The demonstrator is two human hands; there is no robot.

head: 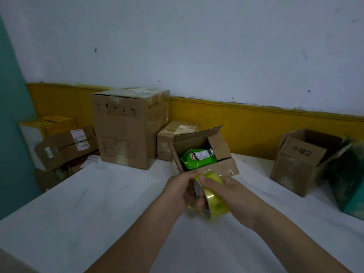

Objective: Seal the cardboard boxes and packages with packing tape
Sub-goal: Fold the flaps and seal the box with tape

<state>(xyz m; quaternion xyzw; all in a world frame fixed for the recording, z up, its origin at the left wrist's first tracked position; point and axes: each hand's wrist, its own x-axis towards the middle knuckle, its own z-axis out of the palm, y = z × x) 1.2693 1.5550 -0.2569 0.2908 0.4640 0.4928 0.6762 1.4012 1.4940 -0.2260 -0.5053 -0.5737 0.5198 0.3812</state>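
Observation:
A roll of yellowish clear packing tape [213, 201] is held above the white table [98, 203], just in front of a small open cardboard box [226, 166]. My left hand [182, 191] grips the roll from the left, fingers reaching into its core. My right hand [221, 187] grips the roll's outer band from the right, thumb on top. Inside the open box lies a green packet [199, 157]; its flaps stand up.
A tall taped carton [126, 131] stands at the back left, a smaller sealed box [171, 134] behind the open one. Stacked parcels [63, 144] sit at far left. At right stand another open box [301, 162] and a dark green box [348, 180].

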